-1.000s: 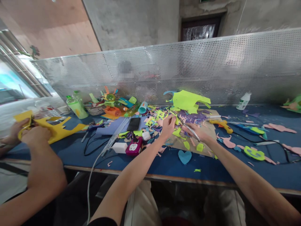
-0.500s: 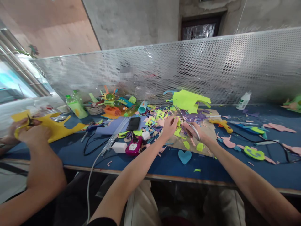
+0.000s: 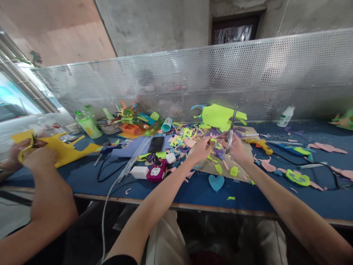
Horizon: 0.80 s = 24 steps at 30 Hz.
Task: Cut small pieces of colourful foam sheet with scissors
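Note:
My right hand (image 3: 234,147) grips a pair of scissors (image 3: 230,129) whose blades point up and away from me. My left hand (image 3: 202,147) pinches a small yellow-green foam scrap (image 3: 211,141) just left of the scissors. Both hands hover over a brown cardboard sheet (image 3: 209,167) strewn with several coloured foam offcuts. A blue foam heart (image 3: 216,182) lies on the blue table (image 3: 176,191) near the front edge, below my hands.
A co-worker's hands (image 3: 27,156) at the left cut a yellow foam sheet (image 3: 68,149). A phone (image 3: 156,144), a pink power strip (image 3: 156,171), a white charger with cables, green bottles (image 3: 86,125), a glue gun (image 3: 260,144) and a white bottle (image 3: 286,117) stand about. A perforated metal screen (image 3: 193,81) backs the table.
My right hand has turned the scissors from lying flat and pointing left to standing upright. My left hand has lifted slightly toward the right hand with the scrap.

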Motion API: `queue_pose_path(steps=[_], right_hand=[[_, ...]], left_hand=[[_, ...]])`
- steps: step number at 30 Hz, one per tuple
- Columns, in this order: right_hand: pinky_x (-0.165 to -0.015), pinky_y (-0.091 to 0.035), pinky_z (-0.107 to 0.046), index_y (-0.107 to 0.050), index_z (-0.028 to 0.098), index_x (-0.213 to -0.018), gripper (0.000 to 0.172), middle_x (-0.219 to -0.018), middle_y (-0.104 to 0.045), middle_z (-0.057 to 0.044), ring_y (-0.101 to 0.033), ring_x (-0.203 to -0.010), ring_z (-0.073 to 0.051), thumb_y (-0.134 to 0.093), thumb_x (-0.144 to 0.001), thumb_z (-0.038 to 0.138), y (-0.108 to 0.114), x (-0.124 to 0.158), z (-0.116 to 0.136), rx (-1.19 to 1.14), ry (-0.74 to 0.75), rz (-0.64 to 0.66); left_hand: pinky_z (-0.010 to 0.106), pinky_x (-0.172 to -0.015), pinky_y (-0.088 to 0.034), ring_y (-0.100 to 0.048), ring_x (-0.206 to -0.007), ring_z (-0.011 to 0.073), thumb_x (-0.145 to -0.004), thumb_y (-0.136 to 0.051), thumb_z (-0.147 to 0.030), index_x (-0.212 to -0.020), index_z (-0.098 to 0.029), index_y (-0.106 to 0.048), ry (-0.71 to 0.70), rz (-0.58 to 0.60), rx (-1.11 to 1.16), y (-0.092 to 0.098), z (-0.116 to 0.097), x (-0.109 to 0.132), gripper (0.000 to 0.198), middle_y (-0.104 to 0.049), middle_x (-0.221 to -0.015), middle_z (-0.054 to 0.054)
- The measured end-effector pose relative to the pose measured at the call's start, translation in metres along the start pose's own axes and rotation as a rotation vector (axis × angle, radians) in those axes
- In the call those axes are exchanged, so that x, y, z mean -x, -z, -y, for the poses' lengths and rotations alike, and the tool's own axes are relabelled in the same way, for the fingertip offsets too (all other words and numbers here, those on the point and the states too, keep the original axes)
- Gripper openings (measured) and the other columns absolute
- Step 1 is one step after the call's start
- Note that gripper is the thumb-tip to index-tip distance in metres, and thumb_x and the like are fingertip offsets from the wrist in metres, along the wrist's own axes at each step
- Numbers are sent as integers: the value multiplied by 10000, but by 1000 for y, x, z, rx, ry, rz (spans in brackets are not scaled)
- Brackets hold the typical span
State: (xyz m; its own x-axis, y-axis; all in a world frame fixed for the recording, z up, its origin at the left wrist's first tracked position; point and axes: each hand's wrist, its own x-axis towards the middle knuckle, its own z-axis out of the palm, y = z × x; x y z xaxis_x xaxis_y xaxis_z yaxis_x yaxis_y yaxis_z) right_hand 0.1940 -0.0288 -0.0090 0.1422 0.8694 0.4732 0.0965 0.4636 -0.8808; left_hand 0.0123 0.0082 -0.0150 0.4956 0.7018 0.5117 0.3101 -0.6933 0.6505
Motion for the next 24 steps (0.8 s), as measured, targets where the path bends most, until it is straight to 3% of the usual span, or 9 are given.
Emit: queue_pose_path(steps=[4, 11, 18, 24], right_hand=[[-671, -500, -348, -504, 240, -1056, 475, -945, -705, -56, -634, -731, -201, -780, -706, 403, -2, 3, 2, 33, 4, 24], [-690, -521, -375, -524, 264, -995, 385, -942, -700, -52, -646, -756, -225, -768, -722, 383, -6, 2, -3, 58, 17, 41], [-698, -526, -381, -546, 249, -965, 371, -880, -682, -42, -637, -725, -223, -771, -716, 406, -5, 0, -7, 131, 22, -27], [-677, -516, -373, -520, 249, -908, 382, -798, -652, -16, -611, -681, -208, -782, -695, 427, -6, -2, -8, 134, 22, -84]], left_hand=[[302, -588, -287, -472, -594, 179, -1030, -457, -471, -876, -232, -452, 50, 55, -53, -3, -1, 4, 284, -505, -673, 0], [315, -584, -291, -471, -603, 177, -1001, -491, -311, -876, -226, -486, 14, 69, -110, -1, -3, 3, 151, -541, -731, 16], [373, -783, -432, -579, -922, 264, -1021, -391, -276, -975, -209, -559, -70, 73, -297, 0, -3, 1, 186, -628, -980, 98], [348, -666, -403, -530, -669, 220, -1016, -405, -267, -994, -215, -543, -16, 99, -279, -3, -9, 4, 149, -591, -788, 47]])
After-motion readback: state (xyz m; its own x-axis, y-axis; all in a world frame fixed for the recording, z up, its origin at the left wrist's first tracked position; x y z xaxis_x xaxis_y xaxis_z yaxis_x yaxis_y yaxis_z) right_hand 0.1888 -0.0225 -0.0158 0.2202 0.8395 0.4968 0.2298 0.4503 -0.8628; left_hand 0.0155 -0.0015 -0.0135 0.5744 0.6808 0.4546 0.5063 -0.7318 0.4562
